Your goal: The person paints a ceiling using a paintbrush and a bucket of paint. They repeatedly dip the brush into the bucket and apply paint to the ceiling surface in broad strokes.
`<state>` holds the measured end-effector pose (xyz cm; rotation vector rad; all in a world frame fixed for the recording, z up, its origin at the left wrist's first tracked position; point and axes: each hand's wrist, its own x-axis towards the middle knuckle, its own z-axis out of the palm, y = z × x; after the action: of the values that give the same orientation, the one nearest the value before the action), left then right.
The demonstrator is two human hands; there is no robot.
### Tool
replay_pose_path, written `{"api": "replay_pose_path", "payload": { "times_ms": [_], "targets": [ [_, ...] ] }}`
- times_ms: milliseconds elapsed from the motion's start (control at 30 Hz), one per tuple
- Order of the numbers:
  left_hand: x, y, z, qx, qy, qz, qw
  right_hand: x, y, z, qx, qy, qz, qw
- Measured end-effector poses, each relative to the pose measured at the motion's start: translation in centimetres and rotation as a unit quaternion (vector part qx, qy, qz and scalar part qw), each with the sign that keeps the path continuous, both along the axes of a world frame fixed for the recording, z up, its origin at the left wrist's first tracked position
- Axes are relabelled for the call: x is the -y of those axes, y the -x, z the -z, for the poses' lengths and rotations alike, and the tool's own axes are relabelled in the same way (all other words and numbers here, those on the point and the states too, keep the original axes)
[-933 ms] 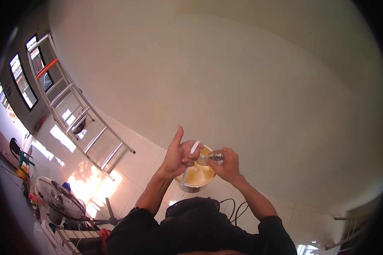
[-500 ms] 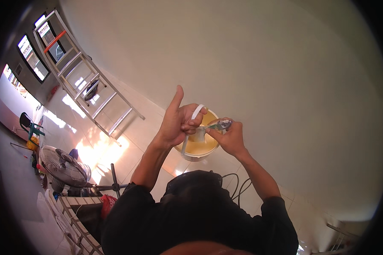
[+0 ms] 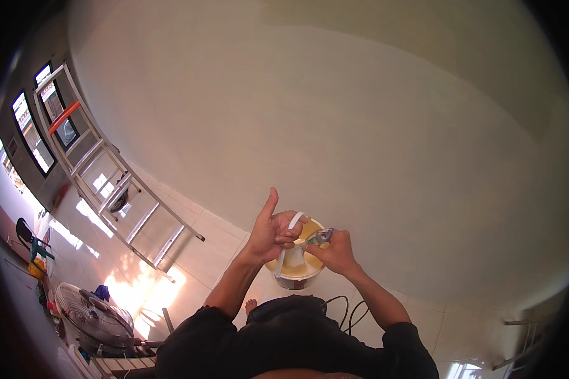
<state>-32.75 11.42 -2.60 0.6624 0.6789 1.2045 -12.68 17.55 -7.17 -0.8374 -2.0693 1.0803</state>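
Note:
A white bucket (image 3: 295, 282) with a yellowish inside hangs in front of my body. Its white strap-like handle (image 3: 280, 265) loops over the fingers of my left hand (image 3: 277, 235), which are curled round it while the thumb sticks up. My right hand (image 3: 335, 252) grips the smeared, greyish handle of what looks like a paintbrush (image 3: 321, 237). The pale, flat head of this tool points down into the bucket, beside the left fingers. How much the bucket holds cannot be made out.
A broad pale wall (image 3: 360, 139) rises close ahead, with a darker patch at upper right. An aluminium ladder (image 3: 142, 224) leans at the left. Nearer on that side is a pedestal fan (image 3: 95, 316). Black cables (image 3: 346, 312) run by my body on the tiled floor (image 3: 199, 249).
My view has tilted upward, so the ladder, bucket and hands sit lower in the picture and more wall shows. Both hands keep their holds; a bare foot now shows below the bucket.

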Motion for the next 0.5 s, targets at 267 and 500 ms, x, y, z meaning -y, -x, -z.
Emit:
{"api": "replay_pose_path", "payload": {
  "times_ms": [267,500],
  "targets": [
    [-1.5,3.8,-0.2,0.011,-0.001,0.086,0.996,1.3,4.2,0.1,-0.026,0.033,0.077,0.996],
    [-2.1,8.3,-0.9,0.005,0.011,0.119,0.993,0.1,8.2,0.3,0.006,-0.329,0.180,0.927]
  ]
}}
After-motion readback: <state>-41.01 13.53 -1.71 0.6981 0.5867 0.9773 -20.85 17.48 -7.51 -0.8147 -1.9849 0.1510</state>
